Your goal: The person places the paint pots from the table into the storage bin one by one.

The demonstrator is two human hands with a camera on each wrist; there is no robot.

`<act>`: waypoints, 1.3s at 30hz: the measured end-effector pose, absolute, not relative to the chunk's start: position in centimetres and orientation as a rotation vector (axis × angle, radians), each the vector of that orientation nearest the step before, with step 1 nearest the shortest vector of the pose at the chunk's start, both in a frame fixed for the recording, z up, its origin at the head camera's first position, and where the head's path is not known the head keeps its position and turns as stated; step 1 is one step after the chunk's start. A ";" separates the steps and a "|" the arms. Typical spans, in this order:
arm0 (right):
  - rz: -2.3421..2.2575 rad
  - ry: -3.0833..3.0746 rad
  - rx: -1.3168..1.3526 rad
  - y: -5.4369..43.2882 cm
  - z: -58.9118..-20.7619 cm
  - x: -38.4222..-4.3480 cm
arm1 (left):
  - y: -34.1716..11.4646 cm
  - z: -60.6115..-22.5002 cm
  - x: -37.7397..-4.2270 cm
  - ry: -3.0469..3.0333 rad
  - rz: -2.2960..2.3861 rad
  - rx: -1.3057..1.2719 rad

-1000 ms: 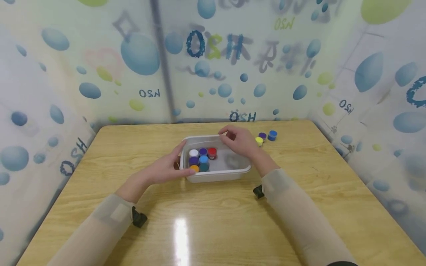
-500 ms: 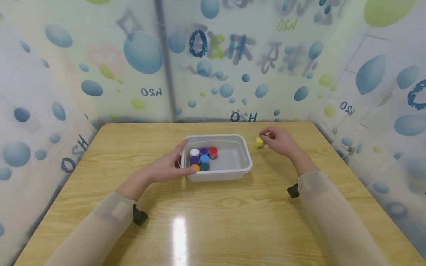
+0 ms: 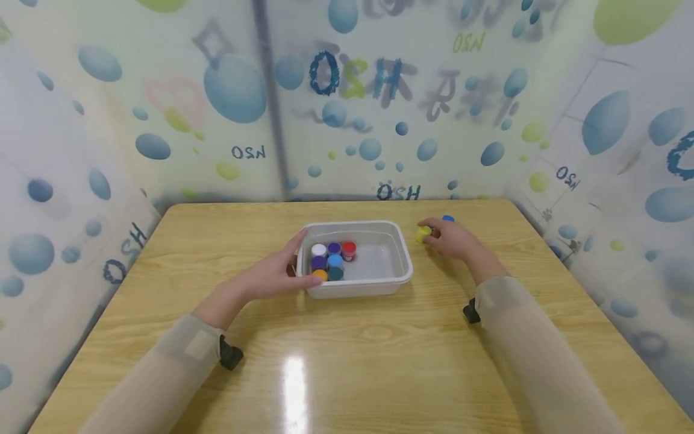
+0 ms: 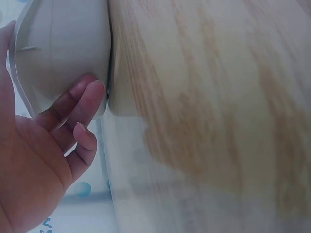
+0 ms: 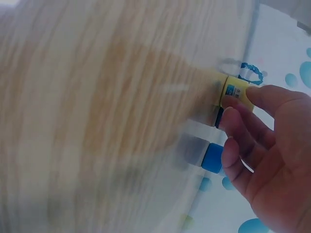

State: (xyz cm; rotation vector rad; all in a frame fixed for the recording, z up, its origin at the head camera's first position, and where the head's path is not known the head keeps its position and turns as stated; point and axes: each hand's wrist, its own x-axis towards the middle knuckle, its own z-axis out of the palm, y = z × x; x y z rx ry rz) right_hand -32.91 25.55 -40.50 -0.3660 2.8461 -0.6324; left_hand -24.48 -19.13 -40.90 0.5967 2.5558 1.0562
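A white plastic tub (image 3: 355, 290) stands mid-table, with several small paint jars grouped in its left part: white (image 3: 318, 249), red (image 3: 349, 251), orange (image 3: 320, 275), purple and blue-green ones. My left hand (image 3: 265, 276) holds the tub's left end, thumb over the near rim, fingers against the outer wall (image 4: 73, 43). To the right of the tub, my right hand (image 3: 454, 241) pinches a yellow paint jar (image 5: 238, 90) between thumb and index finger. Right beside that jar is a dark purple jar (image 5: 219, 118), mostly hidden. A blue jar (image 5: 212, 158) stands near the curled outer fingers.
The wooden table (image 3: 374, 361) ends at the back against a wall hanging (image 3: 352, 138) printed with blue and green drops. Similar sheets hang at both sides. Black wrist cameras (image 3: 230, 354) sit on both sleeves.
My right hand has moved from over the tub to the jars at the right, first at the purple one, now holding the yellow one. The left hand stays on the tub.
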 end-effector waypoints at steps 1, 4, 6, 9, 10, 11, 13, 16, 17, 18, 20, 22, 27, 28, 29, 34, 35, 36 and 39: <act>-0.644 2.847 -0.354 25.5 -40.5 -32.9 | -19.1 -40.9 -24.5 2.561 1.053 0.599; -0.664 2.852 -0.333 25.7 -40.6 -32.9 | -19.0 -40.8 -24.5 2.572 1.045 0.613; -0.678 2.842 -0.325 25.9 -40.6 -32.8 | -18.9 -40.8 -24.6 2.575 1.038 0.618; -0.711 2.815 -0.327 26.2 -40.5 -32.6 | -19.0 -40.8 -24.7 2.574 1.036 0.622; -0.722 2.806 -0.331 26.3 -40.4 -32.5 | -19.0 -40.9 -24.7 2.575 1.034 0.621; -0.732 2.801 -0.337 26.4 -40.3 -32.5 | -19.0 -40.9 -24.7 2.575 1.032 0.618; -0.770 2.805 -0.347 26.6 -40.2 -32.3 | -19.0 -40.8 -24.6 2.578 1.028 0.615; -0.834 2.829 -0.373 26.8 -39.6 -31.8 | -18.9 -40.7 -24.6 2.580 1.025 0.608; -0.864 2.835 -0.384 26.8 -39.3 -31.6 | -18.9 -40.7 -24.6 2.580 1.025 0.607; -0.892 2.841 -0.393 26.8 -38.9 -31.4 | -18.9 -40.7 -24.5 2.579 1.025 0.608; -0.926 2.850 -0.416 26.6 -38.0 -31.0 | -18.9 -40.8 -24.5 2.575 1.031 0.607; -0.955 2.858 -0.433 26.2 -37.0 -30.6 | -19.0 -40.9 -24.5 2.571 1.034 0.608; -0.970 2.866 -0.524 24.3 -34.9 -29.7 | -19.1 -41.0 -24.5 2.569 1.051 0.600; -0.973 2.863 -0.556 23.9 -34.7 -29.6 | -19.1 -41.0 -24.5 2.572 1.051 0.600; -0.971 2.860 -0.587 23.4 -34.5 -29.5 | -19.1 -41.0 -24.5 2.573 1.054 0.598; -0.929 2.847 -0.684 21.1 -34.3 -28.9 | -19.2 -41.1 -24.5 2.575 1.042 0.602; -0.918 2.841 -0.690 20.7 -34.4 -28.8 | -19.2 -41.0 -24.5 2.575 1.041 0.600; -0.911 2.831 -0.704 20.3 -34.5 -28.8 | -19.2 -41.0 -24.5 2.577 1.037 0.600; -0.901 2.791 -0.740 19.0 -34.8 -28.8 | -19.3 -41.0 -24.4 2.576 1.040 0.601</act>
